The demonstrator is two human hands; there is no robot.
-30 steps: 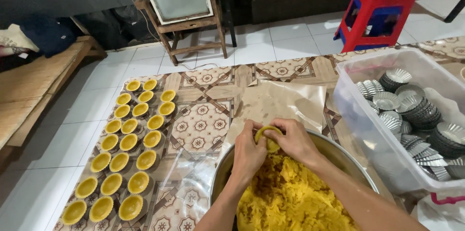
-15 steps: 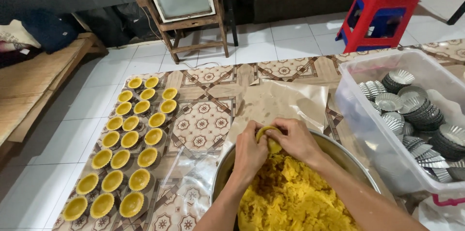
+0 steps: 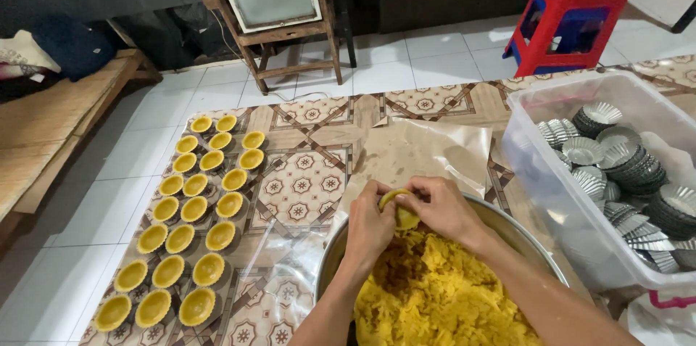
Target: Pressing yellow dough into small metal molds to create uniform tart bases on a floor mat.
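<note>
Compared with a moment before, both hands stayed together over the round metal bowl (image 3: 507,226): left hand (image 3: 370,226) and right hand (image 3: 442,208) fingers clamped on the small yellow dough-lined tart mould (image 3: 397,204).

We see even, soft daylight, brightest on the white floor tiles (image 3: 435,56) beyond the metal bowl (image 3: 522,233). Shadows stay faint; the wall to the far left of the bowl is dark. Glare glints on clear plastic sheeting (image 3: 283,273) left of the bowl. Focus is sharp; straight lines bend slightly toward the edges.
</note>
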